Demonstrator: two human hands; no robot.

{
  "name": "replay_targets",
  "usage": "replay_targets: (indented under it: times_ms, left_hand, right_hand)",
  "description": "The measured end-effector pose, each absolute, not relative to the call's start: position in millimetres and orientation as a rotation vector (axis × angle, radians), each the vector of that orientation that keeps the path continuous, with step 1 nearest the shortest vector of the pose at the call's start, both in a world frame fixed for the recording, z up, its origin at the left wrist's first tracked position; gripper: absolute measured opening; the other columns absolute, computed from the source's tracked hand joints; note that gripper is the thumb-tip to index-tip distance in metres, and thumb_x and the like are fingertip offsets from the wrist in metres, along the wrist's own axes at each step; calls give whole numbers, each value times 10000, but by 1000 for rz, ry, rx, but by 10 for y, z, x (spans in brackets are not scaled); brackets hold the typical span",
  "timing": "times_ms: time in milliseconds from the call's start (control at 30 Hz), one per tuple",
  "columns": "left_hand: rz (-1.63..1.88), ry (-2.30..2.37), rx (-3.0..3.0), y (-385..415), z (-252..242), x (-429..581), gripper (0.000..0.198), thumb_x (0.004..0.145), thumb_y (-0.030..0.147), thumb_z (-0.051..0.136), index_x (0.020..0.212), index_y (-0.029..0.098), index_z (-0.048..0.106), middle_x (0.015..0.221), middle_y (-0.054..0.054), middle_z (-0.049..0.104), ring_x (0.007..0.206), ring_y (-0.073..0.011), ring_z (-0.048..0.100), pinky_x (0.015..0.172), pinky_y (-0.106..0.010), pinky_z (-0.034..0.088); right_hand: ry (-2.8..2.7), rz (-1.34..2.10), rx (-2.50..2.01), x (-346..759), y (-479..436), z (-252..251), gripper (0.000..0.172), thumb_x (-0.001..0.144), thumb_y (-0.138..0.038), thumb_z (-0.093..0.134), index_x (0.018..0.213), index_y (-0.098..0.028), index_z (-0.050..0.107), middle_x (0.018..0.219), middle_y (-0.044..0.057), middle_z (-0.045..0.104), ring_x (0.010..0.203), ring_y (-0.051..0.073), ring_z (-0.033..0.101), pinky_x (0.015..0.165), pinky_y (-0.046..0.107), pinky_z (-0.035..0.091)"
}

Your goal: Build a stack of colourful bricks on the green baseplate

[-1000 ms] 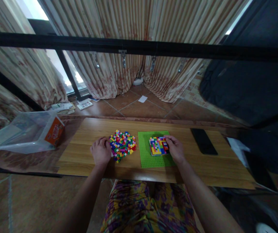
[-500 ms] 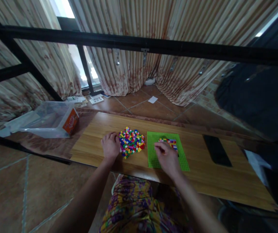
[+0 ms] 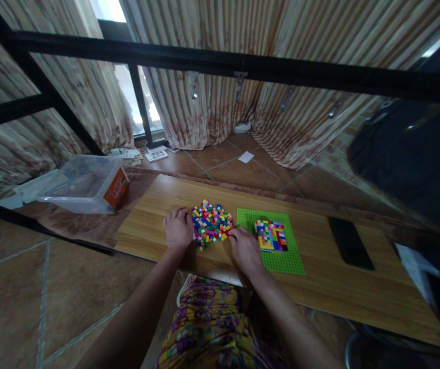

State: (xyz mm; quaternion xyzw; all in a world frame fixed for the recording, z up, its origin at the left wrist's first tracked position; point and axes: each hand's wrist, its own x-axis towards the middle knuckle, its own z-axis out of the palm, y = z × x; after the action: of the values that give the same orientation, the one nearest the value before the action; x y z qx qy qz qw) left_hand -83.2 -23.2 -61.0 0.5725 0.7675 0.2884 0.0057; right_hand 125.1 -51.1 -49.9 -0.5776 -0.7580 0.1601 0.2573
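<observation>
A loose heap of small, colourful toy bricks (image 3: 212, 221) lies on the wooden board. Against its left side rests my left hand (image 3: 178, 229), palm down, fingers loosely bent and apart, with no brick visible in it. My right hand (image 3: 245, 249) is at the heap's right edge, thumb and forefinger pinched at a red toy brick (image 3: 226, 233); the fingertips partly hide it. Just right of that hand is a green studded baseplate (image 3: 291, 256). A roughly square block of joined, many-coloured bricks (image 3: 272, 236) sits on it, its left edge close to my right hand.
A black phone-like slab (image 3: 350, 242) lies on the board's right part. Left of the board (image 3: 143, 220) stands a clear plastic bin (image 3: 77, 192) with an orange label. A dark metal bar (image 3: 158, 51) crosses in front of striped curtains. Papers lie on the tiled floor.
My right hand has moved left from over the baseplate to the heap's right edge, uncovering the joined bricks. My left hand stays beside the heap. The whole view has shifted slightly.
</observation>
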Motion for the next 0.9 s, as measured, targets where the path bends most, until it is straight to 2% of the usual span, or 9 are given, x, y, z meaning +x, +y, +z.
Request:
replay_targets:
  times_ms: [200, 367, 533, 900]
  left_hand:
    - [887, 2405, 1801, -235, -597, -837, 258, 884, 252, 463, 1009, 210, 685, 1141, -77, 685, 1072, -262, 582, 939, -416, 399]
    - [877, 2408, 1818, -232, -599, -845, 268, 884, 266, 462, 1013, 204, 689, 1142, -68, 689, 1065, -270, 580, 939, -414, 396]
    - [882, 2395, 1804, -231, -585, -844, 263, 877, 255, 462, 1002, 208, 687, 1158, -71, 682, 1072, -264, 576, 944, -410, 393]
    - [892, 2395, 1799, -225, -588, -845, 267, 873, 261, 463, 1008, 211, 689, 1147, -74, 686, 1078, -268, 575, 950, -420, 395]
  right_hand:
    - [-1934, 441, -1470, 1452, -674, -278, 209, 925, -230, 461, 877, -204, 663, 898, 57, 670, 832, 185, 606, 776, 305, 451]
    - [-1668, 404, -1576, 1996, -701, -181, 244, 898, -357, 493, 905, -196, 676, 940, 69, 684, 848, 193, 617, 775, 320, 460]
    - [-1400, 375, -1820, 2454, -590, -268, 380, 820, -489, 539, 880, -149, 699, 823, 101, 700, 686, 199, 599, 674, 332, 454]
    - [-1232, 498, -1855, 2502, -400, -420, 393, 731, -491, 602, 860, -137, 716, 771, 111, 717, 668, 210, 624, 656, 334, 471]
